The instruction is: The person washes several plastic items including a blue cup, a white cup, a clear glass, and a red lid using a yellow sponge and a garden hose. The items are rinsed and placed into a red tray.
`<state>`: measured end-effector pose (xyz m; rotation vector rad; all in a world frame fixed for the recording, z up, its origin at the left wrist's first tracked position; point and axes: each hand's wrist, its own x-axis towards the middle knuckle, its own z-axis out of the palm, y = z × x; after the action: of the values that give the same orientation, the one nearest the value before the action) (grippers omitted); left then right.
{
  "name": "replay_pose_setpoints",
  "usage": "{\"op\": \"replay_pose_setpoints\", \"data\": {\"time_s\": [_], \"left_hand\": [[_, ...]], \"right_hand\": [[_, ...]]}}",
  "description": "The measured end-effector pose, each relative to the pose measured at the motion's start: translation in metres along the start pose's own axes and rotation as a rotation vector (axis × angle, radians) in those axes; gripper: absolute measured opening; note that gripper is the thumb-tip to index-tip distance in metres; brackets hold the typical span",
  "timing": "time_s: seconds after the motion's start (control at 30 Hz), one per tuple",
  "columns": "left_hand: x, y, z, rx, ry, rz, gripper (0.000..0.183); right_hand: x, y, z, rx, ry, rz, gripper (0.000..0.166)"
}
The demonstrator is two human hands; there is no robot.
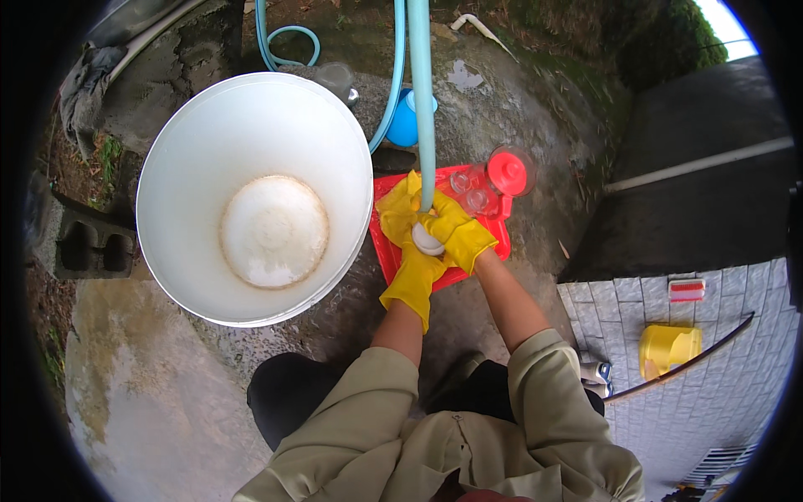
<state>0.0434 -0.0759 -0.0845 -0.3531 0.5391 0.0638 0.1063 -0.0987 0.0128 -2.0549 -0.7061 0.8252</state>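
Observation:
Both my hands wear yellow rubber gloves and meet over a red plastic tray [387,256]. My left hand [411,267] holds a small white bowl or cup [428,240] from the left and below. The fingers of my right hand [453,227] lie on the bowl's upper right, beside the end of a light-blue hose [426,150]; whether they grip the hose, I cannot tell. A bunched yellow cloth or glove part [396,210] shows above my left hand. A clear pitcher with a red lid [507,174] and clear glasses [477,199] are at the tray's upper right.
A large white bucket [182,188] stands left of the tray. Beyond the tray are a blue container [403,125] and more hose [295,28]. A hollow concrete block [94,245] lies far left. A brush [687,290] and a yellow plastic container [668,348] are at the right, by grey tiles.

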Motion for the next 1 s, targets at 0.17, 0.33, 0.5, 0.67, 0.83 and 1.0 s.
{"op": "replay_pose_setpoints", "data": {"time_s": [0.17,0.33,0.5,0.67,0.83,1.0], "left_hand": [[0.022,0.037,-0.048,0.258,-0.188,0.136,0.043],[0.048,0.018,-0.057,1.23,0.142,0.569,0.037],[0.055,0.017,-0.083,1.091,0.678,1.181,0.044],[0.037,0.024,-0.046,1.847,0.204,1.177,0.06],[0.03,0.051,-0.014,2.295,0.11,0.682,0.052],[0.052,0.067,-0.033,1.22,0.046,0.572,0.039]], "right_hand": [[-0.018,-0.025,-0.016,0.16,-0.057,-0.208,0.028],[-0.047,-0.027,-0.037,0.225,-0.092,-0.202,0.03],[-0.026,-0.007,-0.03,0.319,-0.145,-0.224,0.026],[-0.038,-0.004,-0.031,0.343,-0.122,-0.194,0.024],[-0.039,0.002,-0.033,0.401,-0.15,-0.247,0.023],[-0.024,0.006,-0.02,0.475,-0.157,-0.171,0.031]]}}
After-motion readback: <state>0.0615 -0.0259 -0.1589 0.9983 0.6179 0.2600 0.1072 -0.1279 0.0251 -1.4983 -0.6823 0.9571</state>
